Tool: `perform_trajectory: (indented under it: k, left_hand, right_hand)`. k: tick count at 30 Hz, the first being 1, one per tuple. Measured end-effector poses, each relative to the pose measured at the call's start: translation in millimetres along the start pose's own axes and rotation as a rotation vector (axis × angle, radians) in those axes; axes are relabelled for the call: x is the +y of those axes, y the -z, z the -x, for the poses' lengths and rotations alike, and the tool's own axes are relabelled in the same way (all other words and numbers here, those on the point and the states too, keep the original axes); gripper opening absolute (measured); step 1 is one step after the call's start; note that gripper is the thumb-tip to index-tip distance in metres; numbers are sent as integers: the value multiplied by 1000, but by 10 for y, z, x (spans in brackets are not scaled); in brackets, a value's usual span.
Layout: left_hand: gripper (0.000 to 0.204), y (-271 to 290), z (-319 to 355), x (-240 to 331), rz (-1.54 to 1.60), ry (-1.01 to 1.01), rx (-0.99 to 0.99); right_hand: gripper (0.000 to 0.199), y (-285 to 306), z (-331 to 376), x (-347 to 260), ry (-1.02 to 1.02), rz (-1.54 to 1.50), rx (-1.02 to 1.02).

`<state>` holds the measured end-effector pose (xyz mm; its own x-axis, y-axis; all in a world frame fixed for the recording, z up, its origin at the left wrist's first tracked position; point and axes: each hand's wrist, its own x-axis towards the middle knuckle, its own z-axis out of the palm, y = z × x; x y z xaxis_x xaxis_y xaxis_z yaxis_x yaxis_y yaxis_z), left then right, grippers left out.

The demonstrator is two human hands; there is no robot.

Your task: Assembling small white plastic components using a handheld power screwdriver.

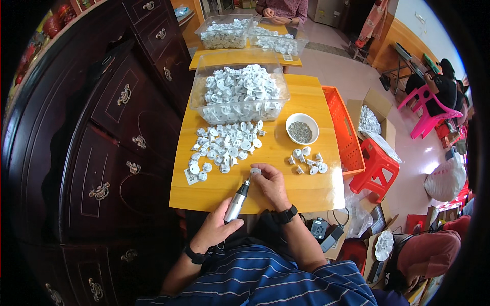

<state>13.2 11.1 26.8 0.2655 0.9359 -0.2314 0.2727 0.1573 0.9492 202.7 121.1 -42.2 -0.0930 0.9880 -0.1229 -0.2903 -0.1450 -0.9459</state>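
My left hand is wrapped round a silver and black electric screwdriver. Its tip points up and meets a small white round plastic part, which my right hand pinches just above the table's near edge. Left of that, a loose heap of similar white parts covers the wooden table. A white bowl of tiny metal screws stands to the right. Below the bowl lies a smaller group of white parts.
Behind the heap stands a clear plastic bin full of white parts. A dark wooden cabinet lines the left side. On the right are an orange crate and a red stool. Another person's hands work at the far table.
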Motion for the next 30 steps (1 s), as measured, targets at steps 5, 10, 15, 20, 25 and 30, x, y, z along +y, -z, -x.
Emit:
perform_trajectory:
  k: [5,10,15,20,25,30]
  left_hand:
    - [64,14,7,74,21,122,-17]
    - [63,-4,6,49,44,60,-9]
    - [63,7,14,51,78,56,-17]
    - [62,11,22,33,117,80,-8]
    - [63,40,28,54,127,106,-34]
    - [62,78,30,36,175,148,-63]
  right_hand:
    - [21,37,-15,32,9,56,-9]
    - [21,23,-17,37,19,65,-8]
    - [20,14,-15,69,36,73,1]
    - [18,48,-45,205,75,111,18]
    - [21,58,-55,244,194,228,25]
    - [21,46,-28,136,232,328,1]
